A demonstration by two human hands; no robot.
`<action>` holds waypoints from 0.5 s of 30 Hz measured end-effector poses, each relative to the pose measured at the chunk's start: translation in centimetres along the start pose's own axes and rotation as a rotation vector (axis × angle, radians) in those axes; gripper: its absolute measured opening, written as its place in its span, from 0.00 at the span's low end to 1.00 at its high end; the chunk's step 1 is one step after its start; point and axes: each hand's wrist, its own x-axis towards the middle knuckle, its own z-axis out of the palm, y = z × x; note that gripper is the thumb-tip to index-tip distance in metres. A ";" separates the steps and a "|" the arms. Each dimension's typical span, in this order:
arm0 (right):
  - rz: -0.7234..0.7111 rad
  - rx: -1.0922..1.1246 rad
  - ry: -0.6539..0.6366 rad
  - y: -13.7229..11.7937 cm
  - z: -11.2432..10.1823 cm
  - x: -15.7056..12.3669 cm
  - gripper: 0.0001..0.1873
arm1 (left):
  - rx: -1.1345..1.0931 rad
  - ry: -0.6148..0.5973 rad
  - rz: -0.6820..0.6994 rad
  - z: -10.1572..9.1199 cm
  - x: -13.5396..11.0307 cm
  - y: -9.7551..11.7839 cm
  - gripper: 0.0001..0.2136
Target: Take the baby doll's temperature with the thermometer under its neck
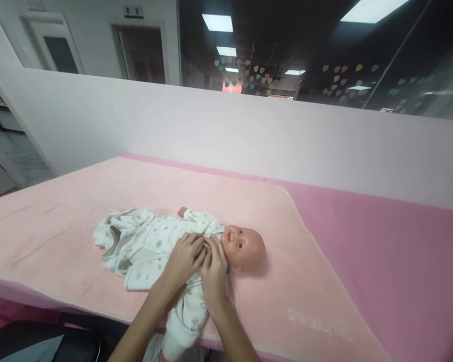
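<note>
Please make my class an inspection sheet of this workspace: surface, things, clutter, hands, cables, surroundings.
Surface: pale-pink mat over a brighter pink surface.
Things: bald plastic baby doll, lying face up; white printed cloth clothing, lower part spread out.
Clutter: thin clear strip beside the doll's head, unidentified.
Hands: bare left hand and right hand close together at the clothing near the doll's neck; grip unclear.
Cables: nothing seen.
Surroundings: white wall; dark glass with heart-shaped stickers above.
</note>
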 end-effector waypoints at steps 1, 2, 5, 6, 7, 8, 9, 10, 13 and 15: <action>0.004 0.001 0.005 0.0 0.0 0.1 0.20 | 0.020 0.000 0.002 0.1 0.0 0.0 0.09; 0.004 0.002 0.007 -0.1 -0.1 0.1 0.20 | 0.026 -0.004 0.002 0.2 0.1 -0.1 0.09; -0.015 0.006 0.007 -0.2 -0.2 0.2 0.18 | -0.004 -0.014 -0.001 0.4 0.0 -0.5 0.08; -0.023 0.006 0.008 -0.3 -0.2 0.2 0.18 | -0.023 -0.017 -0.001 0.3 0.0 -0.6 0.08; -0.030 0.005 0.009 -0.3 -0.3 0.2 0.17 | -0.044 -0.020 0.000 0.3 -0.1 -0.7 0.08; -0.035 0.004 0.012 -0.3 -0.3 0.1 0.17 | -0.068 -0.021 0.001 0.3 -0.1 -0.8 0.08; -0.039 0.002 0.015 -0.3 -0.3 0.1 0.17 | -0.092 -0.019 0.002 0.2 -0.1 -0.9 0.08; -0.041 -0.001 0.017 -0.3 -0.3 0.1 0.17 | -0.115 -0.016 0.000 0.2 -0.2 -1.0 0.08; -0.056 -0.003 0.024 -0.2 -0.2 0.1 0.17 | -0.170 -0.009 -0.012 0.2 -0.3 -1.1 0.07; -0.069 -0.004 0.044 -0.2 -0.1 0.1 0.17 | -0.201 -0.009 -0.020 0.1 -0.4 -1.2 0.08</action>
